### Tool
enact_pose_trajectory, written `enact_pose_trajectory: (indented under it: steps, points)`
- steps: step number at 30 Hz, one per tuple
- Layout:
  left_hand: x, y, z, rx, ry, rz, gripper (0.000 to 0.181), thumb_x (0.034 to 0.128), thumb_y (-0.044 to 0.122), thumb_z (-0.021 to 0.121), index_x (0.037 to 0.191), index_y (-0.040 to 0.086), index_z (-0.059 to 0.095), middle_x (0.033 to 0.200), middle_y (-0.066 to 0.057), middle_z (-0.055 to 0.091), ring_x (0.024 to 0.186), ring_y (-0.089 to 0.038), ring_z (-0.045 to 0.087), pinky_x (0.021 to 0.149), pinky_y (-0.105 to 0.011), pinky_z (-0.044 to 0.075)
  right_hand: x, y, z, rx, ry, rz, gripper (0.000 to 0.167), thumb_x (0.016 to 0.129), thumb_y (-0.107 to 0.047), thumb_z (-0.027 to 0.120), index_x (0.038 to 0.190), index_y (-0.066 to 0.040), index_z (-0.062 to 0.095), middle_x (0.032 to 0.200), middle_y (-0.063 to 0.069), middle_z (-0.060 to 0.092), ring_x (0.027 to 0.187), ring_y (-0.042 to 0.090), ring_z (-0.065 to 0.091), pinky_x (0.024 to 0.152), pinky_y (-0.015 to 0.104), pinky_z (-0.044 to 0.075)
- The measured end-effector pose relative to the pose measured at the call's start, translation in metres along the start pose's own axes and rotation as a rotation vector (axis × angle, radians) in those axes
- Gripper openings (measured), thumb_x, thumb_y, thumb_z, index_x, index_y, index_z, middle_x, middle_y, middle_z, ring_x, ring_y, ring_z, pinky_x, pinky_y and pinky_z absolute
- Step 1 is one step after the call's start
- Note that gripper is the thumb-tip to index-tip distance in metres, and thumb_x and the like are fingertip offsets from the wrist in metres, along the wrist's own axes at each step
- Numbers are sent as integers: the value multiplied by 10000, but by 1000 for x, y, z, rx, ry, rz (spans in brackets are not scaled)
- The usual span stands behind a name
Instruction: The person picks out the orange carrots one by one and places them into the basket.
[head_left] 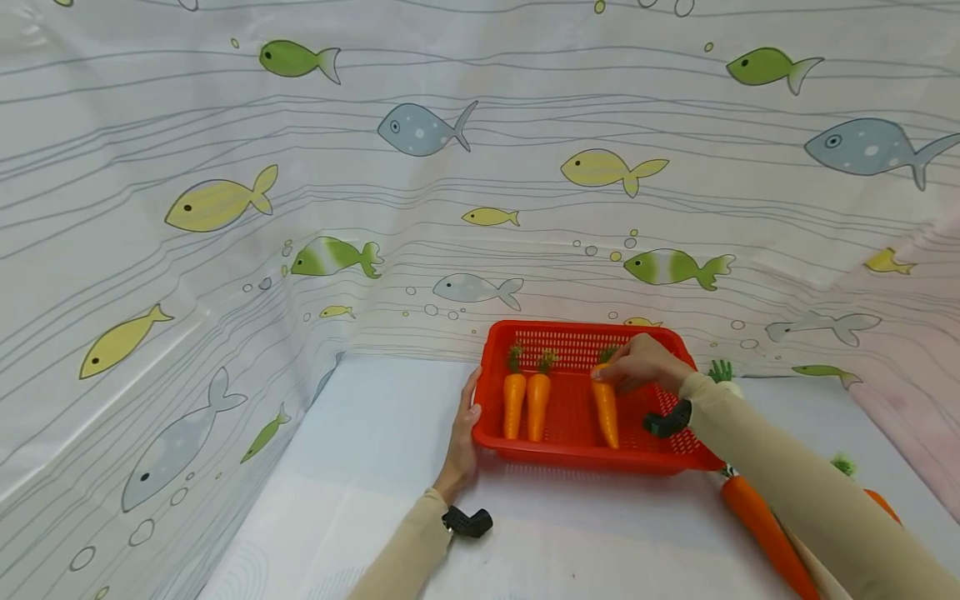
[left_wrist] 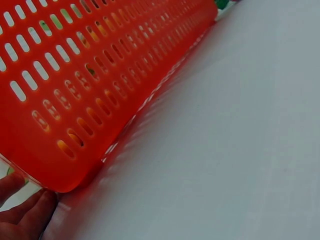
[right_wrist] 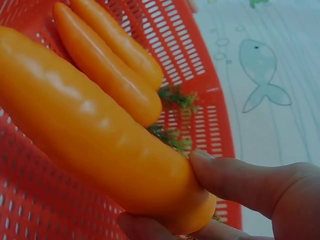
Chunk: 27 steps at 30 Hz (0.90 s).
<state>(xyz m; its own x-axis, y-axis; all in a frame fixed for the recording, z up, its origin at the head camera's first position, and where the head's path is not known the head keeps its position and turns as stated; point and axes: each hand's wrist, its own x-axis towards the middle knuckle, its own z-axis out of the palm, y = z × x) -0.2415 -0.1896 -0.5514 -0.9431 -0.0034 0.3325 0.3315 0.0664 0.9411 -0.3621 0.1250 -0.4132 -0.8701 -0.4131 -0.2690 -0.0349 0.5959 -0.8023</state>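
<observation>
In the head view, my right hand pinches an orange carrot by its thick leafy end, over the right half of a red perforated basket. The right wrist view shows the thumb on one side of this carrot and fingers beneath. Two more carrots with leafy green tops lie side by side in the basket's left half. My left hand rests along the basket's left outer side, its fingers mostly straight. In the left wrist view, the fingers touch the basket's corner.
To the right of the basket, partly behind the right sleeve, lie a larger orange carrot, a white vegetable with green leaves and another orange piece. A fish-patterned sheet rises behind the white table surface.
</observation>
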Motion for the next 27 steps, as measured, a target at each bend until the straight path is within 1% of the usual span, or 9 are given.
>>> enact_pose_trajectory:
  steps: [6,10,13,18,20,24,27]
  points:
    - [-1,0,0,6,-5,4,649,1060,360,253,1704,357,167,1778,57,168,1602,-340,280,1268,-649,280,13,0,15,13,-5,-9,394,921,-241,832,1121,95,778,961,120,804,885,285,805,843,462,660]
    - [1,-1,0,8,-5,4,647,1061,352,244,1704,357,167,1772,81,180,1598,-323,293,1269,-634,291,22,0,23,25,-4,1,361,904,-250,848,1073,66,803,929,88,801,864,252,797,831,434,666]
    - [1,-1,1,5,-3,6,646,1059,351,240,1702,363,172,1769,95,182,1601,-307,289,1273,-630,285,30,4,30,48,-13,0,347,901,-238,850,1079,57,809,951,98,805,881,240,794,846,435,663]
    - [0,-1,4,0,-8,13,656,1051,353,249,1702,357,176,1774,92,171,1607,-302,276,1276,-630,276,41,13,38,85,-46,31,423,914,-200,835,1200,100,750,1103,185,793,934,267,804,872,430,657]
    - [0,-1,4,-6,-7,15,656,1050,352,254,1702,353,180,1774,85,173,1607,-306,276,1276,-633,277,46,15,40,97,-56,50,470,918,-204,831,1256,103,720,1161,206,782,956,263,804,909,433,647]
    - [0,1,2,-7,-4,8,646,1056,344,258,1697,374,186,1766,104,187,1601,-295,289,1273,-619,296,53,14,42,120,-85,61,520,937,-202,808,1342,95,673,1200,189,780,989,238,798,969,446,626]
    - [0,2,0,0,-2,6,641,1058,345,256,1695,382,189,1765,98,191,1596,-307,298,1268,-625,302,57,14,45,156,-109,74,526,952,-188,788,1378,88,650,1210,171,781,1001,227,794,978,446,623]
